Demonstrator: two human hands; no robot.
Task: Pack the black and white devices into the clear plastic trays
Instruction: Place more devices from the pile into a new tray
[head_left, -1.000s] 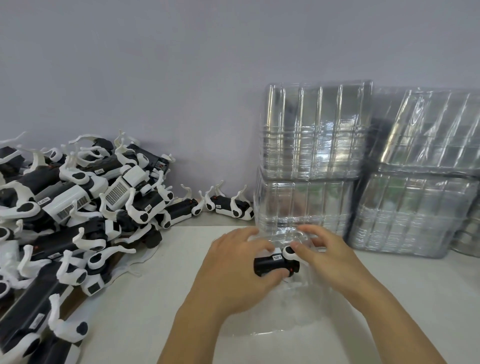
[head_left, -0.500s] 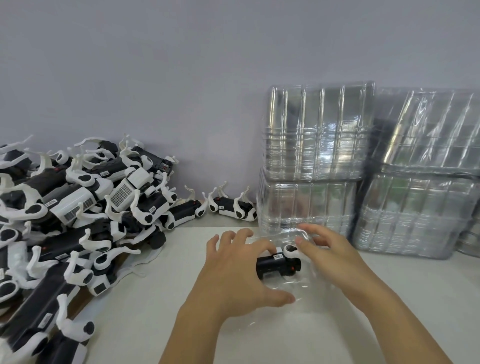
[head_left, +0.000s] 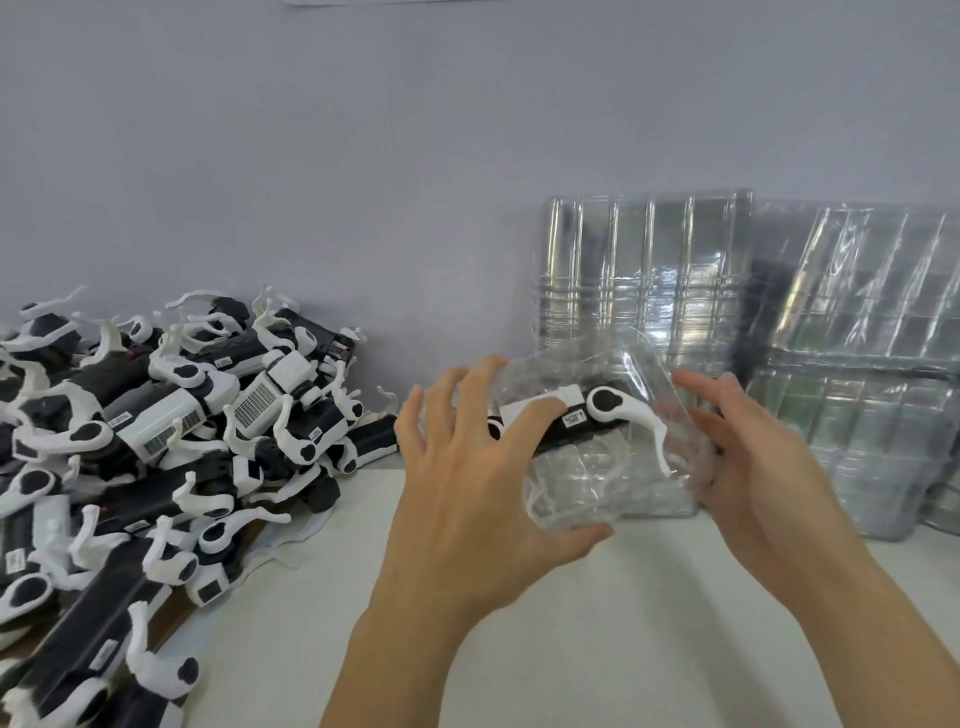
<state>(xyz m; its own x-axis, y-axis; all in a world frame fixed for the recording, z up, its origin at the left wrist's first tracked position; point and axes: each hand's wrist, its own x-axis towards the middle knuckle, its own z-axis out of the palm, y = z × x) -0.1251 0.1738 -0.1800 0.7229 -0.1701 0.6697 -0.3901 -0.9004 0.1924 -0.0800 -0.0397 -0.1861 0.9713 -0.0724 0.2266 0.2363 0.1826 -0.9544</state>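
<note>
A clear plastic tray (head_left: 631, 475) is lifted off the white table and tilted toward me, with one black and white device (head_left: 597, 415) lying inside it. My left hand (head_left: 478, 483) grips the tray's left side, thumb under its lower edge and fingers spread over the device. My right hand (head_left: 748, 467) holds the tray's right edge, its fingers partly behind the plastic. A big heap of black and white devices (head_left: 156, 441) lies at the left.
Stacks of clear trays (head_left: 644, 270) stand against the grey wall behind my hands, with more stacks (head_left: 857, 364) to the right. The white table (head_left: 571, 649) runs toward me under my forearms.
The tray with the device in it has risen from the table and tipped up between both hands. The left hand shifted from pressing on the device to gripping the tray.
</note>
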